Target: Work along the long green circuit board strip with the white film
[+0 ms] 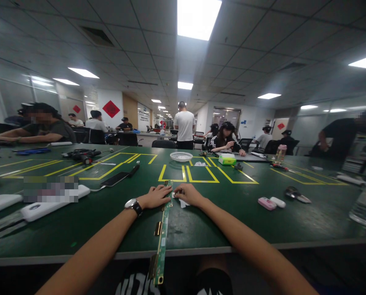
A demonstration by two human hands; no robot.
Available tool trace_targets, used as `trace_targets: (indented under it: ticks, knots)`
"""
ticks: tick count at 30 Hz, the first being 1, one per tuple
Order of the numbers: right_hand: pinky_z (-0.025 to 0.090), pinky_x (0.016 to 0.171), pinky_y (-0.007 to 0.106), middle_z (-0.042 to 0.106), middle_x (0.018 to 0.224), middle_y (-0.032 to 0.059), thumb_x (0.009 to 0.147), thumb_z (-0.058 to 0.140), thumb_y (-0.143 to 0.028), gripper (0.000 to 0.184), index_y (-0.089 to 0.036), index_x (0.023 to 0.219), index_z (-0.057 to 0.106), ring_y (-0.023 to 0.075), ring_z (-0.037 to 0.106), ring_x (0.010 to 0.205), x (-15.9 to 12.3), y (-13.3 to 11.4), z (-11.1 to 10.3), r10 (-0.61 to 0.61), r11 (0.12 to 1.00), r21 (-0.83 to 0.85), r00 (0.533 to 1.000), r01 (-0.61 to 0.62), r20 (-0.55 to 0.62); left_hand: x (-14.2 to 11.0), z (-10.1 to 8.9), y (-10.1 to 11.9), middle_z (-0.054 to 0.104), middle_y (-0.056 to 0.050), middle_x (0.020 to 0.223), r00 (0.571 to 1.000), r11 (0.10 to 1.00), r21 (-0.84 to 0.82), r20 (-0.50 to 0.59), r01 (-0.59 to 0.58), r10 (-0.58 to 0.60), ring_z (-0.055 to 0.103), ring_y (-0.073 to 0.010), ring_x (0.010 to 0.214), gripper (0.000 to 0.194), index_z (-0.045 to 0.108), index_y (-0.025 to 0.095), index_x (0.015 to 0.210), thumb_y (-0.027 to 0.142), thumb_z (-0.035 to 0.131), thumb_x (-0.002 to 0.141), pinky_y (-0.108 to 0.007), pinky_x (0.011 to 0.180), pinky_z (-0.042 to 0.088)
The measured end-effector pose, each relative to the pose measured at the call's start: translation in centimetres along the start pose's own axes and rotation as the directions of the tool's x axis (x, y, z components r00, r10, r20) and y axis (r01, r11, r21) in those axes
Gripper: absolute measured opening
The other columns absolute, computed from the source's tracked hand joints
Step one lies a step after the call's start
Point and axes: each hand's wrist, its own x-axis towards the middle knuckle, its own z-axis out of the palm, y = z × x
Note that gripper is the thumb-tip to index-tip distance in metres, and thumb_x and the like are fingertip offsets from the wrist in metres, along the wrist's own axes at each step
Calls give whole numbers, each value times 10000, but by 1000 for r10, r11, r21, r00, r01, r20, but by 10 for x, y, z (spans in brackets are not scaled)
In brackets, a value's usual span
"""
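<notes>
Long green circuit board (162,241) under my flattened left hand (156,197); right hand (187,194) just beside, fingers curled, grip unclear.

L hand (157,196) on green circuit board (164,229), R hand (187,194) at its edge, w/ white basket (181,157) beyond

Rectangular white ceiling panels (198,18) light a dim room, the nearest blown out with hazy streaks below. Soft glare marks the dark green desk (219,229); wide-angle distortion stretches the edges, and distant detail looks soft.
</notes>
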Motion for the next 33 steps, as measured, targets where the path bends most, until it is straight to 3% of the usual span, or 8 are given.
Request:
trace_targets:
  ticks: [3,5,8,13,23,33]
  knots:
    - [436,679,229,673,809,46,772,667,-250,174,-159,913,712,134,596,704,0,-4,-1,59,997,-46,998,-59,-11,-1,-2,1,206,-27,1522,1000,1000,1,2,4,-4,197,-310,1340,561,247,306,1458,535,285,948,-508,1004,201]
    - [436,694,237,667,800,48,778,657,-258,150,-157,875,711,139,592,714,-1,-5,-3,36,997,-73,999,-37,-8,-2,-3,3,212,-30,1520,1000,1000,8,1,9,-9,198,-307,1340,562,257,296,1456,532,292,947,-506,1006,202]
    - [433,782,270,668,850,55,804,614,-252,147,-171,887,704,162,592,817,-3,-2,-7,-18,993,-116,1000,16,-18,-3,-6,6,215,-28,1519,1000,1000,10,5,17,-17,210,-304,1335,561,265,296,1452,531,296,944,-505,1002,212]
    - [410,878,326,640,1020,94,770,634,-286,201,-177,924,703,206,565,964,-9,12,-13,16,980,-196,999,-24,-45,-4,-8,8,214,-23,1519,1000,1000,0,4,21,-21,218,-312,1330,554,283,310,1443,538,301,938,-529,997,207]
    - [418,754,263,626,830,49,796,592,-234,148,-173,881,698,154,558,785,-5,11,-8,52,987,-151,998,-48,19,-7,-10,12,197,-41,1524,999,999,-1,11,32,-32,209,-316,1335,547,267,295,1451,503,294,945,-526,997,200]
    - [414,699,241,628,852,45,773,620,-209,154,-171,896,706,134,546,739,-5,9,-15,107,993,-50,992,-104,68,-7,-10,12,206,-37,1522,999,999,-7,11,33,-33,203,-312,1336,557,269,295,1451,520,289,941,-533,1000,192]
